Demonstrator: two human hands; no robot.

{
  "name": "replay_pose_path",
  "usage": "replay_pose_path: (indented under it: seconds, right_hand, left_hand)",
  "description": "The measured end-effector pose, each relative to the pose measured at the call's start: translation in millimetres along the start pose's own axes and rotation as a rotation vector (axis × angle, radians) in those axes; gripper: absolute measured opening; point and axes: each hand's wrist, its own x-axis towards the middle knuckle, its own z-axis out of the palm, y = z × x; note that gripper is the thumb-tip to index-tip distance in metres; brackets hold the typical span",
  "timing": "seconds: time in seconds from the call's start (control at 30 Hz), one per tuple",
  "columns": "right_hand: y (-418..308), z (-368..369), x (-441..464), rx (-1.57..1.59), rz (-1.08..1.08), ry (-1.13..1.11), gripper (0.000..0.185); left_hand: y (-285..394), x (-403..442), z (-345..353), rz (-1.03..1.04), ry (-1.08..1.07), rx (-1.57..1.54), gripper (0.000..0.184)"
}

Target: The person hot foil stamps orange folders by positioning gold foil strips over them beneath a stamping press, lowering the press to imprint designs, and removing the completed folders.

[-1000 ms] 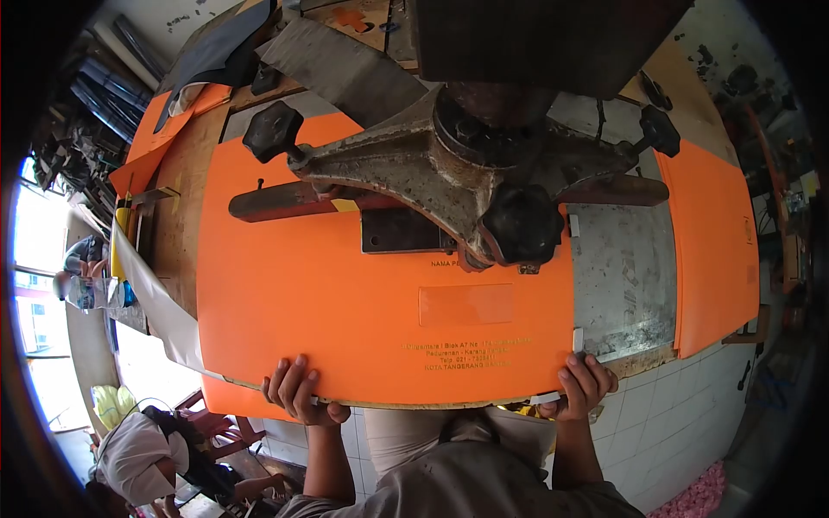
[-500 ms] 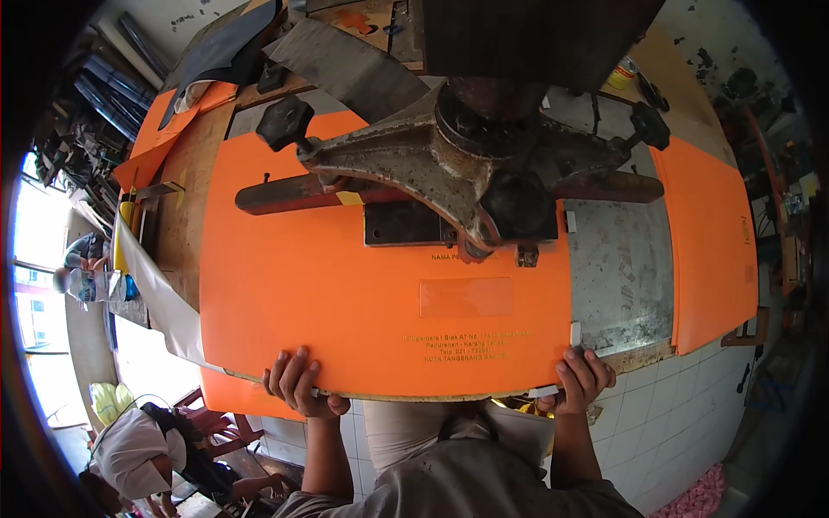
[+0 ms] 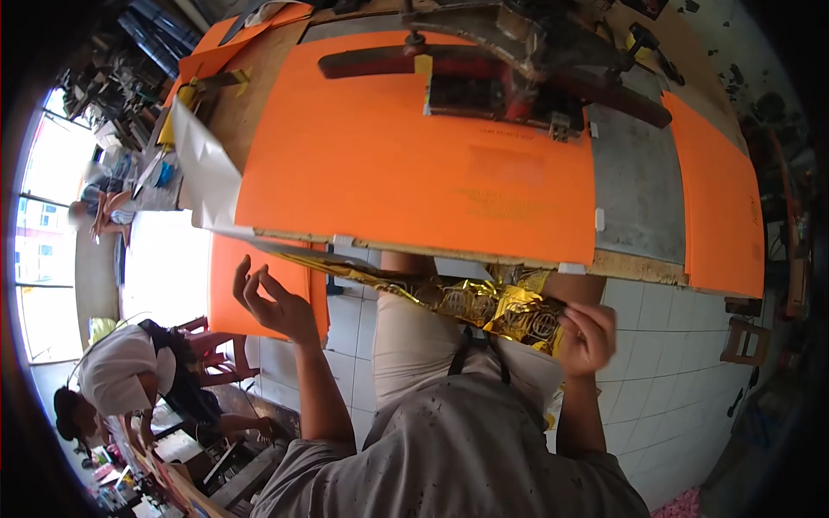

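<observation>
My right hand (image 3: 589,337) pinches the right end of a shiny gold foil strip (image 3: 523,308). Stamped-out patterns show in the foil, which hangs along the front edge of the table above my lap. Off the table's front left, my left hand (image 3: 275,304) is raised with its fingers apart, holding nothing. A large orange sheet (image 3: 371,164) lies flat under the press (image 3: 509,86), between small white tabs at its edges. Its printed lettering is blurred. Further sheets of orange card (image 3: 250,285) sit below the table edge behind my left hand.
An orange stack (image 3: 717,190) lies at the table's right end, beside a grey metal plate (image 3: 635,173). At left, a pale flexible sheet (image 3: 207,164) hangs over the edge. Another person (image 3: 129,371) bends over work at lower left; a wooden stool (image 3: 746,341) stands right.
Both hands have let go of the orange sheet's front edge. My left hand has opened; my right hand now holds the gold foil. The view has shifted, showing more of my lap.
</observation>
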Motion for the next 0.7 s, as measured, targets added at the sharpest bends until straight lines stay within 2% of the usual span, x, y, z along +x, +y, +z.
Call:
replay_pose_path:
  seconds: [0.07, 0.1, 0.13, 0.2, 0.23, 0.27, 0.33, 0.37, 0.4, 0.43, 0.57, 0.63, 0.7]
  right_hand:
    - [0, 29, -9, 0.049, 0.080, -0.232, 0.025]
    - [-1, 43, -7, 0.021, 0.054, -0.371, 0.032]
    - [2, 55, -6, -0.010, 0.027, -0.508, 0.038]
    - [25, 89, -39, -0.133, -0.026, -0.511, 0.044]
    - [35, 104, -51, -0.192, -0.052, -0.511, 0.047]
    - [44, 112, -56, -0.099, 0.073, -0.638, 0.046]
    - [56, 121, -58, 0.094, 0.327, -0.882, 0.044]
    - [47, 117, -51, 0.099, 0.416, -0.940, 0.036]
    - [35, 108, -42, 0.100, 0.410, -0.957, 0.034]
    - [23, 98, -34, 0.102, 0.405, -0.975, 0.033]
    - [-21, 49, -26, 0.282, 0.324, -0.904, 0.029]
    - [-42, 17, -18, 0.351, 0.330, -0.934, 0.028]
    - [-58, -15, -5, 0.403, 0.369, -0.985, 0.028]
  left_hand:
    - [-24, -9, -2, -0.165, 0.053, 0.046, 0.024]
    - [-28, -15, 1, -0.413, 0.077, -0.137, 0.031]
    - [-40, -23, 4, -0.568, 0.017, -0.289, 0.045]
    - [-53, -34, 21, -0.776, 0.017, -0.657, 0.062]
    - [-41, -29, 20, -0.826, -0.101, -0.642, 0.069]
    - [-29, -23, 17, -0.874, -0.220, -0.621, 0.076]
    - [-54, -22, 21, -0.807, -0.253, -0.757, 0.060]
    - [-63, -20, 22, -0.762, -0.232, -0.769, 0.055]
    - [-70, -17, 18, -0.720, -0.210, -0.779, 0.049]
    - [-77, -15, 11, -0.727, -0.120, -0.717, 0.035]
    - [-60, 15, -41, -0.622, 0.024, -0.554, 0.035]
    - [-53, 32, -68, -0.564, 0.015, -0.463, 0.039]
    - [-12, 55, -88, -0.542, -0.045, -0.331, 0.041]
